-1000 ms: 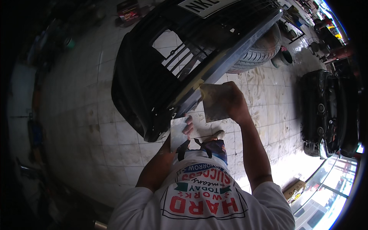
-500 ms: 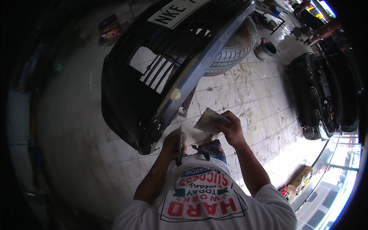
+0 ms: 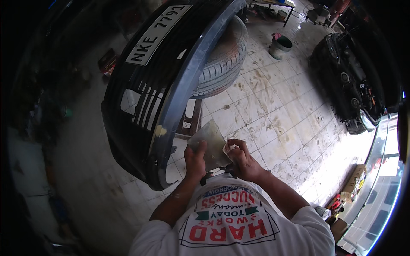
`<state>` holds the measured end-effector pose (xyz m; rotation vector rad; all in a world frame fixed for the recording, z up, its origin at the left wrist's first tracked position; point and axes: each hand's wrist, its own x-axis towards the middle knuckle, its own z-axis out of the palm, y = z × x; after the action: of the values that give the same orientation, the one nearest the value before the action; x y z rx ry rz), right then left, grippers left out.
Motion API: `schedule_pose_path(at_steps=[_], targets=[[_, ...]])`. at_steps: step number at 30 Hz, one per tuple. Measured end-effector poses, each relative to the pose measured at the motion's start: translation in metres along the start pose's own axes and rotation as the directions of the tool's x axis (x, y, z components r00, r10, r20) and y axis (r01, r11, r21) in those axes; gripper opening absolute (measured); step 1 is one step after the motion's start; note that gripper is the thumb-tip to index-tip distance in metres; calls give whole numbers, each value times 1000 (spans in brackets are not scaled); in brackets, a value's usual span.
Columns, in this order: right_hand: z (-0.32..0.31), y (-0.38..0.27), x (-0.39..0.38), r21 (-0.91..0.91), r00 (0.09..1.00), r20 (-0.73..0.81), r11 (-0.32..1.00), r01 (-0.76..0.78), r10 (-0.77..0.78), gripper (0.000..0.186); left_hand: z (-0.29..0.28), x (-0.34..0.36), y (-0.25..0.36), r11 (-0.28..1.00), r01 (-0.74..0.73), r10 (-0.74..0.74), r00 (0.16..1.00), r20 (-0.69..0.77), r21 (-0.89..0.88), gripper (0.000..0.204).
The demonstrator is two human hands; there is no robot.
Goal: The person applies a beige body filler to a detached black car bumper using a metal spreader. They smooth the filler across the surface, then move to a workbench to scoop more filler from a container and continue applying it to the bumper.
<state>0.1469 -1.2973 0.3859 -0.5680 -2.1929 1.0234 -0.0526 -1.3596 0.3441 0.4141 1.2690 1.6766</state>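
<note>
Left hand [image 3: 195, 162] grips grey plate [image 3: 212, 147], thumb on its face, just ahead of shirt [image 3: 265, 224]; right hand [image 3: 244, 162] pinches pale piece [image 3: 226, 149], mostly hidden, at plate's right edge. Bumper [image 3: 174, 104] close by, left, yellowish patch [image 3: 160, 130] on it: careless swing could scrape patch, loose grip drop plate on floor [image 3: 279, 128].

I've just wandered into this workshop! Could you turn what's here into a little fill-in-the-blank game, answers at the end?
1. The person's left hand has its ____ lying on the upper face of a flat sheet.
2. The big bumper is mostly ____ in colour.
3. In the picture, the bucket stands to the ____ of the tyre.
4. The printed shirt that the person wears has a ____ background.

Missing words: thumb; black; right; white.
</note>
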Motion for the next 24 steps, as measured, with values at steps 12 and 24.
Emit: schedule_pose_path(at_steps=[12,24], targets=[[-142,61,17,-388,1000,9,922,-11,16,49,130,42,29,469,-581,313,814,489,666,24],[-83,120,61,830,687,556,-368,-420,468,59,49,75,158,903,-426,401,880,-256,-51,43]])
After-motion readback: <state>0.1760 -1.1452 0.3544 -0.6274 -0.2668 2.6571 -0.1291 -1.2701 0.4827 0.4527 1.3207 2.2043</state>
